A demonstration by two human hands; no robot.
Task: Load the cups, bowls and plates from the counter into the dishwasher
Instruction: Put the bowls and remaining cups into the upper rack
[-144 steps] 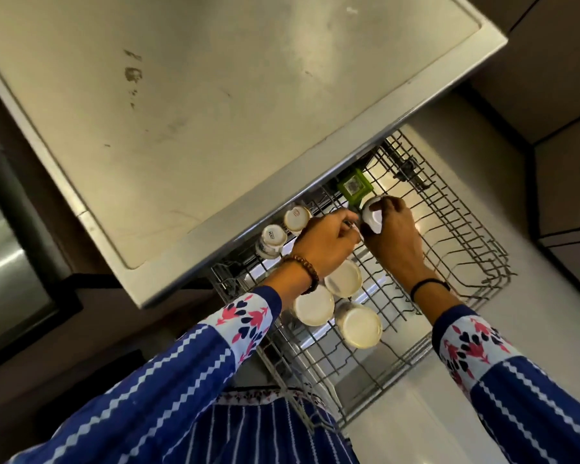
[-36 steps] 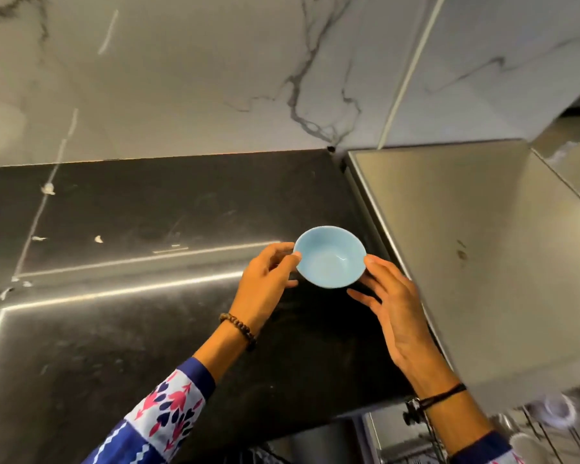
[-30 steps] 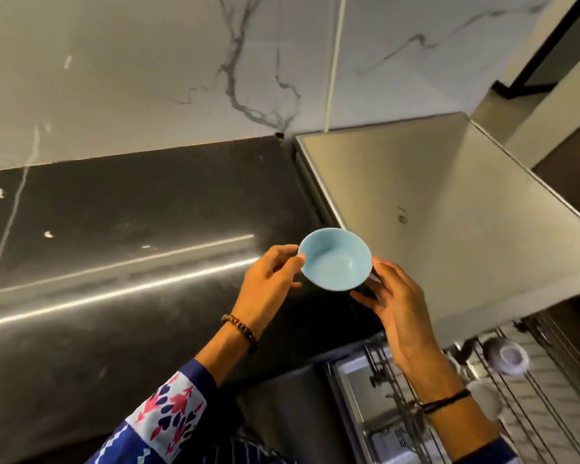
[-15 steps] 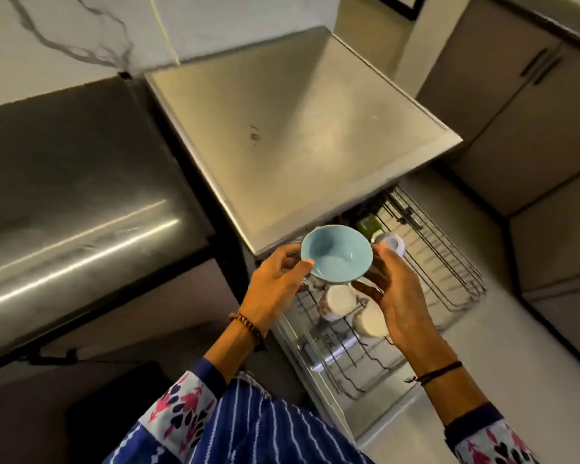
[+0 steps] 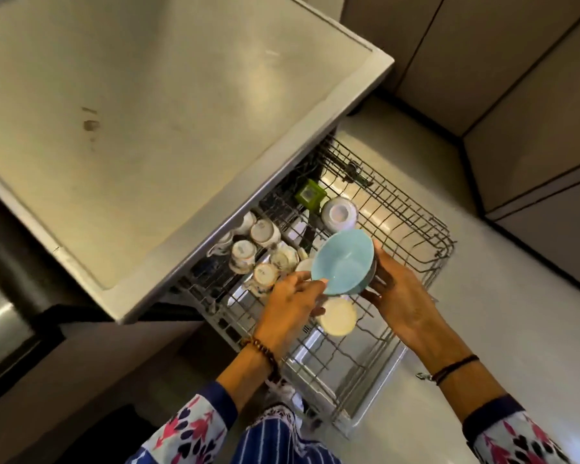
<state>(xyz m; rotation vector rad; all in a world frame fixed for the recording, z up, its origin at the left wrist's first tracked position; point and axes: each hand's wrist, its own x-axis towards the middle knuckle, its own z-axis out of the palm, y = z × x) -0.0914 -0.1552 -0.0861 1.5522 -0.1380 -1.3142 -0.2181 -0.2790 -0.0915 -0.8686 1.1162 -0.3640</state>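
Both hands grasp a pale blue round ceramic bowl [image 5: 344, 261]. The left hand [image 5: 292, 306] pinches its near rim, and the right hand [image 5: 399, 296] cups its outer wall. The bowl hangs tilted above the middle of the pulled-out grey wire dishwasher rack [image 5: 412, 236]. Patterned white cups [image 5: 263, 232] stand in the rack's far left part. A white upturned bowl [image 5: 339, 212] sits at the rack's far side, beside a green square piece [image 5: 310, 195].
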